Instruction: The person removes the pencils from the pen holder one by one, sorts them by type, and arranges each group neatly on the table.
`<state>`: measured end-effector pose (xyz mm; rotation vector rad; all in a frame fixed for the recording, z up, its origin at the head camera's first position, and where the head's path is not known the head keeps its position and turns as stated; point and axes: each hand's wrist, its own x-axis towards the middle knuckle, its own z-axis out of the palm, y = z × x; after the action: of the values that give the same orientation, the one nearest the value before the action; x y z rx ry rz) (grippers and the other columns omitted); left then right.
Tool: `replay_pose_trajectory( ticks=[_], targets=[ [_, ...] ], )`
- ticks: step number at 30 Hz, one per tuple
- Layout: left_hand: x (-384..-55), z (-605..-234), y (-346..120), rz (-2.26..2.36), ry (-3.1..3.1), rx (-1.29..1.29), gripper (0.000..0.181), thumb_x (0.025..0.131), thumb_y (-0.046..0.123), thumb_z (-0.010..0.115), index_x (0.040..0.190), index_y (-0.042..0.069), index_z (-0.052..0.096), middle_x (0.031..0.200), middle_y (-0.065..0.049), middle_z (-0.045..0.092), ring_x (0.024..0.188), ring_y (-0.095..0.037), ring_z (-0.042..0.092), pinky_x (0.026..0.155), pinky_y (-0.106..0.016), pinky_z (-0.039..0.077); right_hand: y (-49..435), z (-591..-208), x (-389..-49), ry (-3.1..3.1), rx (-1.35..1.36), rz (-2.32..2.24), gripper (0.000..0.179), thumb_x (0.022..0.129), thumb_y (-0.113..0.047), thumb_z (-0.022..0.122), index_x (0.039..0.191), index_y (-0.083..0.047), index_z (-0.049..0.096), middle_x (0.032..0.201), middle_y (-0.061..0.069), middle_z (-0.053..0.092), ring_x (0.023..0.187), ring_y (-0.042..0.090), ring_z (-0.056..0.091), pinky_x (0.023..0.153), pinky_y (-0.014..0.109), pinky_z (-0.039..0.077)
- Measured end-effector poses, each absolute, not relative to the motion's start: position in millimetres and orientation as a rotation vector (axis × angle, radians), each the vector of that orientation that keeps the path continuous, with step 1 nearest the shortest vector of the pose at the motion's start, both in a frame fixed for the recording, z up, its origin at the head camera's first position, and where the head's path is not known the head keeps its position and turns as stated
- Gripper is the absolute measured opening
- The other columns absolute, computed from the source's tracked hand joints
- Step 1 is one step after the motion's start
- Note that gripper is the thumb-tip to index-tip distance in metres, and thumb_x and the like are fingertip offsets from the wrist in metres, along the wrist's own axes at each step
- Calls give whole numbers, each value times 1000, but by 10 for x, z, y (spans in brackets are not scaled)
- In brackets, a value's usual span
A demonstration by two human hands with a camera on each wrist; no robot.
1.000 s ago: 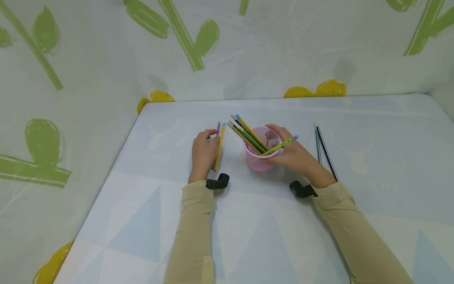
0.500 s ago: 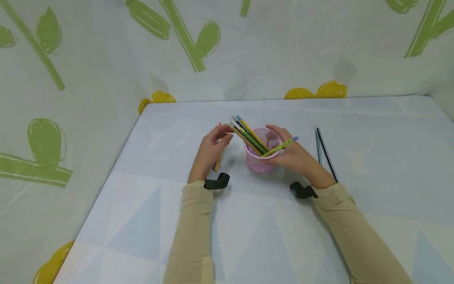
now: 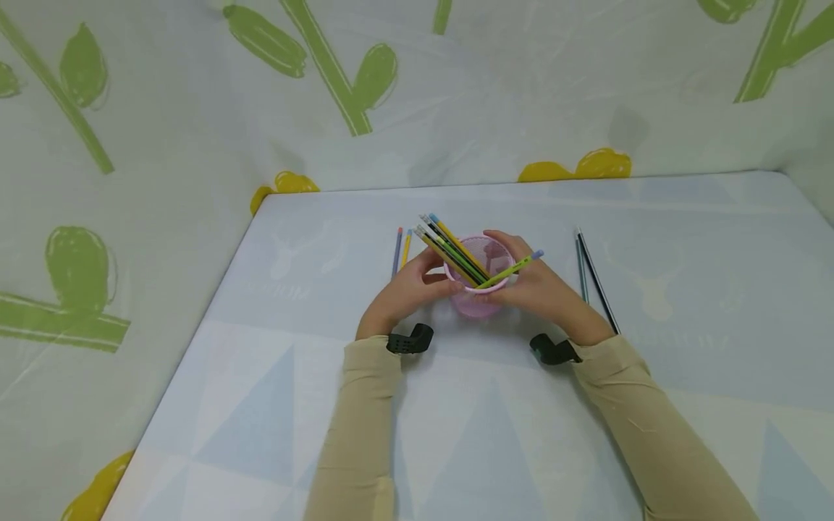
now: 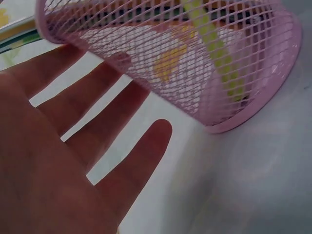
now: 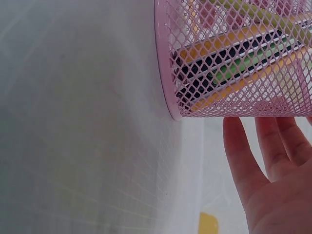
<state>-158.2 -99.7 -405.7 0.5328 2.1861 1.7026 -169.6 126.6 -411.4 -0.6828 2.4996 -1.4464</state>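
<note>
A pink mesh pencil cup (image 3: 477, 304) stands between both hands in the head view. Several pencils (image 3: 449, 246) lean left out of it, and a lime-green pencil (image 3: 520, 266) slants the other way over the rim. My right hand (image 3: 544, 289) grips the cup's right side, thumb in front and fingers behind. On the opposite side, my left hand (image 3: 410, 293) holds the cup between its thumb at the near rim and its fingers farther back. The left wrist view shows those fingers (image 4: 105, 129) spread along the mesh wall (image 4: 146, 53). Part of the pencils shows through the mesh (image 5: 234, 58).
Left of the cup lie a purple pencil (image 3: 397, 250) and a yellow pencil (image 3: 407, 246), partly hidden by the left hand. Two dark pencils (image 3: 594, 275) lie beyond the right forearm. A leaf-patterned white wall covering (image 3: 456, 108) rises behind the table (image 3: 260, 405).
My left hand has moved right from beside the purple and yellow pencils to the cup's left side, uncovering their upper ends. My right hand has kept its grip on the cup.
</note>
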Motion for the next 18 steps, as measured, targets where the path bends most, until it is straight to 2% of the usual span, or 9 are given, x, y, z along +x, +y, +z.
replay_pose_trajectory(
  ticks=[4,7,12,18],
  targets=[
    [-1664,-4219,-904,1760,2127,593,66,76,28,68,133,21,35,127,4,43,112,-14,47,91,-28,40,1272,-4110,-1704,2520,-684,-1424,86,68,-31,77,137,-24,27,134,2,30,120,21,31,92,51,35],
    [-1677,-4270,-836,1739,2115,588,76,75,26,70,137,19,27,131,3,39,117,-11,41,95,-28,36,1284,-4116,-1713,2524,-686,-1404,86,68,-27,77,137,-22,27,136,5,30,123,24,30,94,52,33],
    [-1669,-4292,-788,1666,2164,548,83,73,31,72,138,25,21,132,3,36,116,-12,38,93,-30,38,1302,-4093,-1722,2515,-721,-1396,87,69,-23,77,139,-19,26,138,6,29,125,25,28,95,53,30],
    [-1645,-4274,-790,1691,2117,560,81,74,22,71,138,21,22,131,1,38,114,-12,41,93,-28,37,1373,-4083,-1722,2411,-738,-1379,86,73,-30,73,140,-31,20,143,0,23,127,24,27,94,52,32]
  ],
)
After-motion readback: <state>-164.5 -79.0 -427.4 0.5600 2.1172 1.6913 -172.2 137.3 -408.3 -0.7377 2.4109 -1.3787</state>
